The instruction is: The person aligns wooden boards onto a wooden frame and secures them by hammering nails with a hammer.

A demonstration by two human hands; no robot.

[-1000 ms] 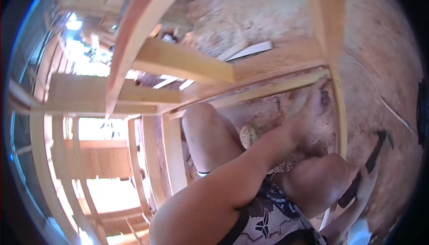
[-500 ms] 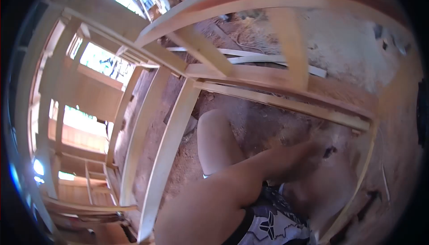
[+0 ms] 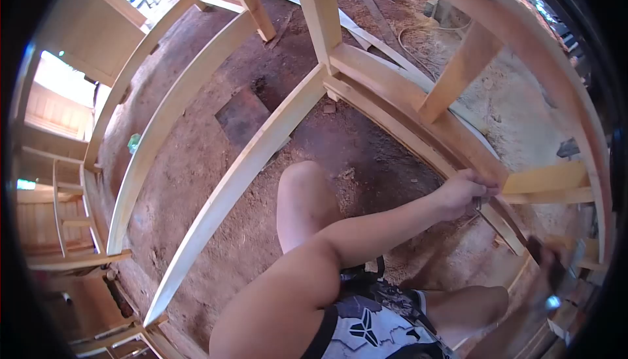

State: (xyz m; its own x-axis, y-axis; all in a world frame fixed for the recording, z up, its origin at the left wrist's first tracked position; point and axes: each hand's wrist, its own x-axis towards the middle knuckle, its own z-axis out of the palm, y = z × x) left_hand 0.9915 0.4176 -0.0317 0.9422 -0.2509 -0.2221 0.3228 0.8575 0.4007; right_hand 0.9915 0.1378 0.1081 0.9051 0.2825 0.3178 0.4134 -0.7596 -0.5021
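My left hand (image 3: 461,195) rests at the long wooden rail (image 3: 399,138), beside a joint with a short crosspiece (image 3: 546,181). Its fingers are pinched together, and what they hold is too small to make out. Lower right, my right hand (image 3: 553,269) is blurred and in shadow, its fingers around a dark tool that looks like the hammer (image 3: 535,248). The hammer is close to the rail's lower end, apart from my left hand. A pale curved board (image 3: 232,182) meets the rail at its upper corner.
My bent knee (image 3: 304,185) is inside the frame. A large curved board (image 3: 523,28) arches along the right. More framing (image 3: 167,113) stands at the left. A dark flat slab (image 3: 242,118) lies on the dirt floor, with pale strips (image 3: 386,51) beyond the rail.
The view has swung, bringing more floor and the right-hand arch into sight. My left hand now pinches at the rail's joint, and my right hand has risen toward the rail with the hammer.
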